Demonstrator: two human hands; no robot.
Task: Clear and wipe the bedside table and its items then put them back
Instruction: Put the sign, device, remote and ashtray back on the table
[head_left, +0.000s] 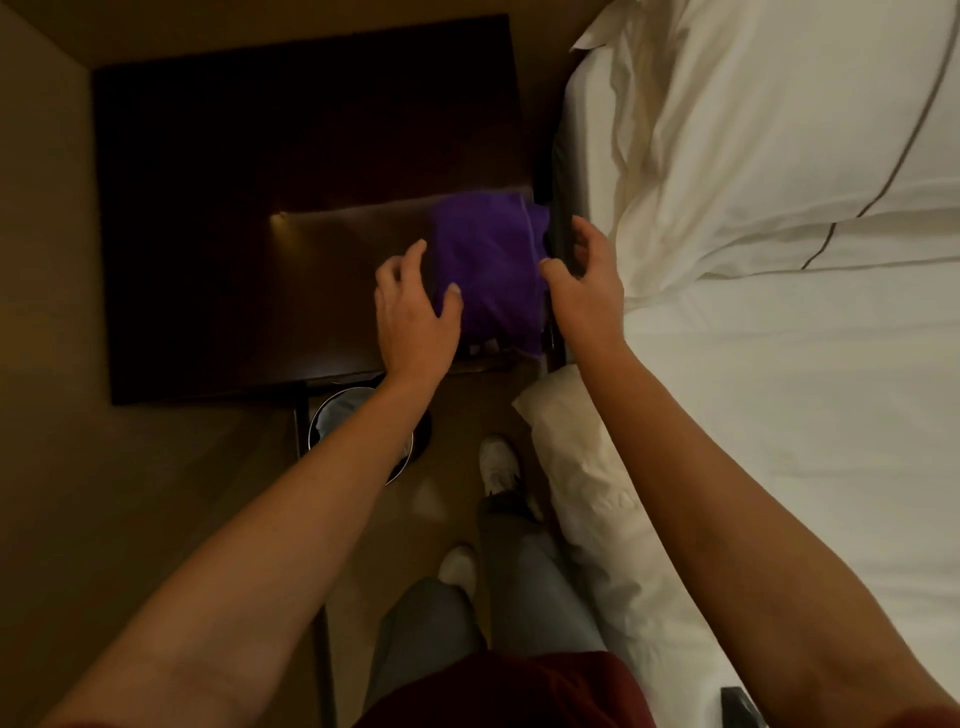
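Looking straight down: bedside table, dark polished wood, dim light, one small glare spot near its middle. Beige wall on the left and far sides.

Cloth, purple, blurred, folded or bunched, lying at the table's near right corner, next to the bed.

Left hand, fingers spread and relaxed, thumb tip on the cloth's left edge; gripping nothing.

Right hand, fingers loosely curled at the cloth's right edge, beside a dark upright strip between table and bed. Whether it pinches the cloth or only touches it cannot be told.

Bed, white sheet, on the right. Pillow, white with a thin dark stripe, at the far end.

Bin, round, lined with a pale bag, on the floor under the table's near edge, partly hidden by the left forearm.

Shoes, white, with grey trousers, on the tan floor.

Dark object, cut off at the bottom edge on the bed; not identifiable.
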